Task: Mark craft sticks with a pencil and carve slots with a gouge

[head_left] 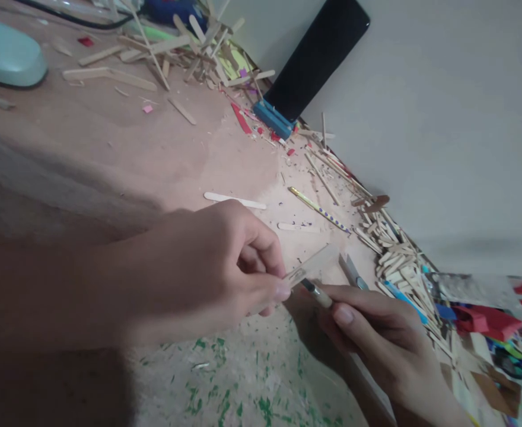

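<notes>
My left hand [238, 261] comes in from the left and pinches a flat wooden craft stick [317, 261] between thumb and fingers. A small slot or cut mark shows in the stick near my fingertips. My right hand [376, 338] is closed around a slim craft knife [321, 295] with a metal collar. Its dark tip is close under the stick; whether it touches the wood I cannot tell. Just behind my right fingers lies a cutter with a grey blade [350, 267], partly hidden. Beyond my hands lie a loose craft stick [234, 200] and a yellow dotted pencil [318, 209].
A black phone-like slab [318, 59] leans on the wall in a blue stand [273, 118]. Heaped sticks [398, 261] lie along the wall at right, more [199, 47] at the back. A mint-green case [7, 50] sits far left. Paper scraps and shavings litter the table [176, 160].
</notes>
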The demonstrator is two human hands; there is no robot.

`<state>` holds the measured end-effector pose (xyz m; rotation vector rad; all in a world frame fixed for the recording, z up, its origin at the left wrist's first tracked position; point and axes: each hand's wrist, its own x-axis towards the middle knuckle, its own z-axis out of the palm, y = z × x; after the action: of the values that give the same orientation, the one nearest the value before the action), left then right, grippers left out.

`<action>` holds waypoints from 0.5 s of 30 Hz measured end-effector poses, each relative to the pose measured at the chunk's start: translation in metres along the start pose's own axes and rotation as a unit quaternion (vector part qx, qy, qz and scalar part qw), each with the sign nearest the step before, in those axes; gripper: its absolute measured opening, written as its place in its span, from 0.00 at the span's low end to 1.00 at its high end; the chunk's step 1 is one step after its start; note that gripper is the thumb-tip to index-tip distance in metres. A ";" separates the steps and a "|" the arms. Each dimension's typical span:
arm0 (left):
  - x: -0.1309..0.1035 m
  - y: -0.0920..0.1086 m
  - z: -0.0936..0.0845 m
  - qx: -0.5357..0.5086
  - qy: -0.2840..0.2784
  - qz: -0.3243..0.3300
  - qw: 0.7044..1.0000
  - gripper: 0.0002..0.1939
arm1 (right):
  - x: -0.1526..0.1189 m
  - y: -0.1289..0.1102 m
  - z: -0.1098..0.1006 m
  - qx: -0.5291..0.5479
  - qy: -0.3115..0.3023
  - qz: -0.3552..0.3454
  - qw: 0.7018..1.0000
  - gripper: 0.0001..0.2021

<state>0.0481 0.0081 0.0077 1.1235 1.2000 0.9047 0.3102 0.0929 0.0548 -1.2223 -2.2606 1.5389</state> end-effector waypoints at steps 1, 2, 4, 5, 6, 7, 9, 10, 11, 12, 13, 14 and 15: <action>-0.001 0.000 0.000 0.004 0.006 -0.001 1.000 0.11 | -0.002 0.000 -0.001 -0.034 0.007 -0.013 0.999 0.16; -0.002 0.000 0.001 0.011 0.014 0.001 1.000 0.11 | -0.005 0.001 -0.002 -0.061 0.012 -0.025 0.998 0.16; -0.003 0.002 0.001 0.028 0.023 0.008 0.999 0.11 | -0.010 0.001 -0.002 -0.085 0.015 -0.046 0.995 0.15; -0.003 0.003 0.001 0.036 0.023 0.016 0.999 0.10 | -0.012 0.000 -0.002 -0.089 0.019 -0.055 0.994 0.15; -0.003 0.005 0.000 0.041 0.023 0.024 0.999 0.10 | -0.013 -0.001 -0.002 -0.089 0.022 -0.061 0.994 0.15; -0.003 0.006 0.000 0.045 0.023 0.035 0.998 0.09 | -0.014 -0.002 -0.001 -0.084 0.027 -0.061 0.994 0.14; -0.003 0.008 -0.002 0.050 0.019 0.048 0.997 0.08 | -0.012 -0.002 -0.001 -0.043 0.029 -0.036 0.998 0.12; -0.002 0.009 -0.003 0.051 0.018 0.052 0.997 0.08 | -0.009 -0.002 -0.001 -0.014 0.022 -0.017 1.000 0.12; -0.002 0.010 -0.004 0.055 0.014 0.055 0.997 0.08 | -0.006 -0.001 -0.002 0.018 0.014 0.001 1.000 0.14; -0.002 0.011 -0.005 0.062 0.011 0.057 0.996 0.08 | -0.002 0.001 -0.004 0.045 0.005 0.014 0.999 0.17; -0.002 0.011 -0.006 0.071 0.008 0.059 0.996 0.08 | 0.002 0.003 -0.006 0.064 -0.002 0.023 0.998 0.19; -0.002 0.012 -0.007 0.083 0.008 0.059 0.995 0.09 | 0.006 0.006 -0.009 0.074 -0.006 0.028 0.997 0.22; -0.002 0.013 -0.007 0.096 0.009 0.060 0.994 0.10 | 0.009 0.009 -0.012 0.077 -0.005 0.029 0.997 0.24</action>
<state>0.0411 0.0105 0.0207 1.3560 1.2650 0.9062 0.3157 0.1090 0.0503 -1.2490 -2.0838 1.7076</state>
